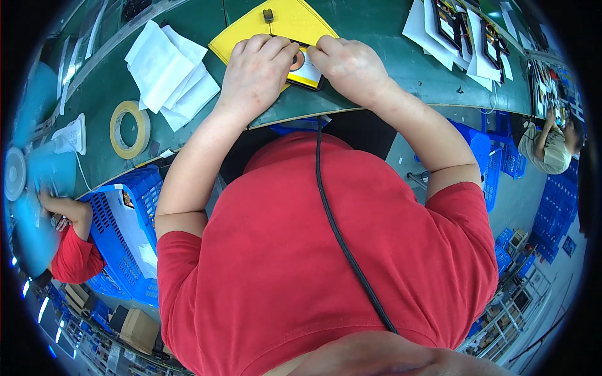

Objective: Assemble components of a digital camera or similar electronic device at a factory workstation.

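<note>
A flat, black-edged device [305, 76] with a white and yellow face and a round copper-coloured coil lies on a yellow pad [241, 39] at the table's near edge. My left hand [258, 74] is closed over its left side with the fingers curled. From the other side, my right hand [348, 66] pinches its upper right corner between thumb and bent fingers. Some of the device is hidden under both hands. Just beyond my left fingers, a small dark connector [268, 15] on a short cable rests on the pad.
Left of the pad are white sheets [164, 69] and a roll of yellowish tape [130, 130]. Black-framed parts [446, 24] lie on white sheets at the far right. A blue crate [125, 232] stands below the table's left edge. Other people sit at both sides.
</note>
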`<state>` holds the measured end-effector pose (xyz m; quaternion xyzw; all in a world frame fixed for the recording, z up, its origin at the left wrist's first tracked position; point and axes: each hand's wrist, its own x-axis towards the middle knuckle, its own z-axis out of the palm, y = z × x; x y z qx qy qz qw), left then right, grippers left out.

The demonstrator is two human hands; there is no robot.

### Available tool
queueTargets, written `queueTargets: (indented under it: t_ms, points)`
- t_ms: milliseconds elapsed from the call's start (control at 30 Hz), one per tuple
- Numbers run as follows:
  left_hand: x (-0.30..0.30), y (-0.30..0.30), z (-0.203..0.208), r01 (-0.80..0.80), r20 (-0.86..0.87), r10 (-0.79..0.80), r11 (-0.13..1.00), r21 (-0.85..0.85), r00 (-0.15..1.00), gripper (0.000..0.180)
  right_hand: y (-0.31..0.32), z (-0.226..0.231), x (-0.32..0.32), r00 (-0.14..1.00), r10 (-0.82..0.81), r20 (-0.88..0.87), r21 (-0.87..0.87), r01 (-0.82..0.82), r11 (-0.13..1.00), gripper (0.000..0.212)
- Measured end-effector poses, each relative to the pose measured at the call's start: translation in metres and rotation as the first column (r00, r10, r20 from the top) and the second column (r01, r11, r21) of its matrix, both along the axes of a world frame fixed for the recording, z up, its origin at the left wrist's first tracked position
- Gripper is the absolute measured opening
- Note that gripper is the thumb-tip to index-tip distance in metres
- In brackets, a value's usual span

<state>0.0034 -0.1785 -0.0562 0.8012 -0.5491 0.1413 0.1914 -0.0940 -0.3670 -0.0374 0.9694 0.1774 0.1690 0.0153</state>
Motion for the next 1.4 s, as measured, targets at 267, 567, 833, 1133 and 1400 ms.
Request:
queueTargets:
  t_ms: [267, 567, 833, 1133, 1400]
  points:
    - [-0.001, -0.002, -0.003, 0.000, -0.108, -0.009, 0.996, -0.085, 0.994, 0.029, -0.002, -0.004, -0.006, 0.999, 0.010, 0.043, 0.022, -0.010, 1.000, 0.010]
    - [-0.003, -0.002, -0.001, 0.015, -0.080, -0.015, 1.000, -0.003, 0.997, 0.031, -0.002, -0.003, -0.008, 1.000, -0.012, -0.014, 0.015, 0.013, 1.000, 0.016]
    - [-0.004, -0.004, 0.002, -0.009, -0.077, 0.014, 0.998, 0.058, 0.997, 0.032, -0.002, 0.000, -0.018, 0.999, -0.015, -0.030, 0.083, 0.018, 0.996, 0.030]
    - [-0.002, -0.004, 0.004, -0.020, -0.108, 0.029, 0.996, 0.089, 0.994, 0.032, 0.009, 0.002, -0.025, 0.987, -0.145, -0.075, 0.098, 0.152, 0.984, 0.033]
    - [-0.004, -0.006, 0.007, -0.021, -0.096, 0.032, 0.993, 0.115, 0.995, 0.033, -0.002, -0.004, -0.030, 0.989, -0.115, -0.088, 0.186, 0.130, 0.974, 0.033]
